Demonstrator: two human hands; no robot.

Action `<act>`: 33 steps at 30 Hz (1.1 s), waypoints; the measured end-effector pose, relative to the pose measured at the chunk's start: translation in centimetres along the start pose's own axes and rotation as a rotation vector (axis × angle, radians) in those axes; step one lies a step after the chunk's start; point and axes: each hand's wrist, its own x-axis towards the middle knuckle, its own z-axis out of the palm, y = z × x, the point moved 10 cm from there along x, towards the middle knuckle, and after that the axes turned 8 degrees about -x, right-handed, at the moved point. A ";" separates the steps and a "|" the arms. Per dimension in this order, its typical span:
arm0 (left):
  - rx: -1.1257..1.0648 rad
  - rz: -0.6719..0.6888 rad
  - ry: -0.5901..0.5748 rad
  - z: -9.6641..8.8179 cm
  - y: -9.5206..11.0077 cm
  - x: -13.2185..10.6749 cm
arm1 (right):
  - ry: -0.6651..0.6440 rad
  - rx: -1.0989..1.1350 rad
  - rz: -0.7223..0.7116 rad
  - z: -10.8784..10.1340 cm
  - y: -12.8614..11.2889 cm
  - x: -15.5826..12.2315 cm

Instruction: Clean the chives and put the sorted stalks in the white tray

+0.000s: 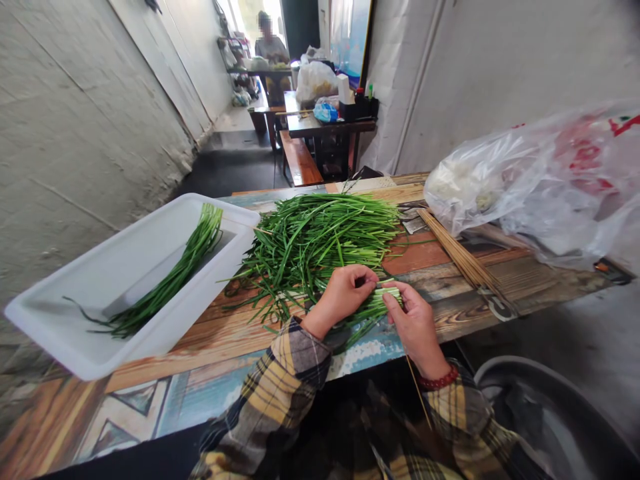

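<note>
A small bunch of garlic chives (pixel 373 310) lies between my two hands over the front of the table, pale stem ends to the right. My left hand (pixel 343 297) is closed on the bunch, thumb and fingers pinched near the stems. With thumb and fingers, my right hand (pixel 414 323) grips the stem ends. A thin bamboo skewer (pixel 419 393) slants down from beneath that hand; its upper end is hidden. Just beyond my hands spreads a large pile of garlic chives (pixel 325 230), stems pointing right.
At left, a white plastic tub (pixel 55 293) holds a skewered bunch of chives (pixel 185 273). Bamboo skewers (pixel 457 253) lie at right beside a clear plastic bag (pixel 530 180). A grey bin (pixel 550 400) stands below right. Farther back are another table (pixel 330 127) and a person (pixel 271 47).
</note>
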 end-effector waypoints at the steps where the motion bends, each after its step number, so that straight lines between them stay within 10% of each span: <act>1: -0.003 -0.002 0.000 0.0 0.0 0.0 | 0.002 -0.001 -0.002 0.0 0.0 0.0; 33: 0.024 0.051 0.033 -0.4 0.7 -0.1 | 0.033 -0.044 -0.040 -0.4 -0.6 0.1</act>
